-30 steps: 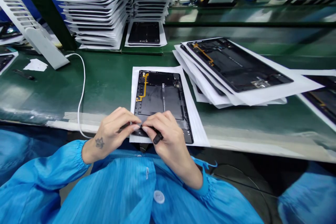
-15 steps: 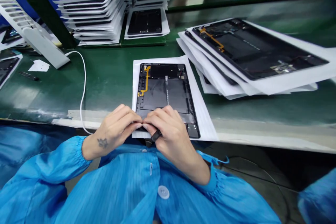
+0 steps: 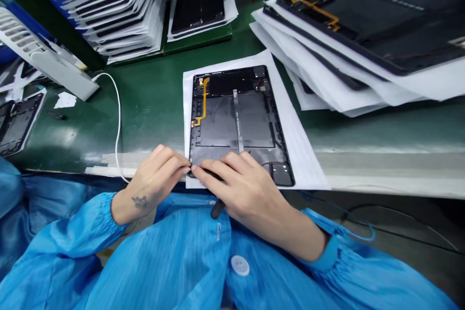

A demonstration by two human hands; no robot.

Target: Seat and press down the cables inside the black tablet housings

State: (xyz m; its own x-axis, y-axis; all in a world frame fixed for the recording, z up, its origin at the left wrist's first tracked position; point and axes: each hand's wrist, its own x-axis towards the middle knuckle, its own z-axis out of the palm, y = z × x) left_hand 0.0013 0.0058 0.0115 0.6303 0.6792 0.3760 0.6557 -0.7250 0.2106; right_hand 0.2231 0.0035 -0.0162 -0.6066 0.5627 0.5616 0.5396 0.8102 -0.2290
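Black tool point(image 3: 218, 208) lower in right hand point(image 3: 245, 185), left hand point(image 3: 155, 176) pinching something unclear at shell point(image 3: 218, 123)

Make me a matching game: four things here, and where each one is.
1. Black handle
2. White cable
3. White scrap
4. Nearest orange strip

A. Lying on the green bench
B. Inside the open shell
C. Poking out below the right hand
D. Running over the front edge

Pairs: 1-C, 2-D, 3-A, 4-B
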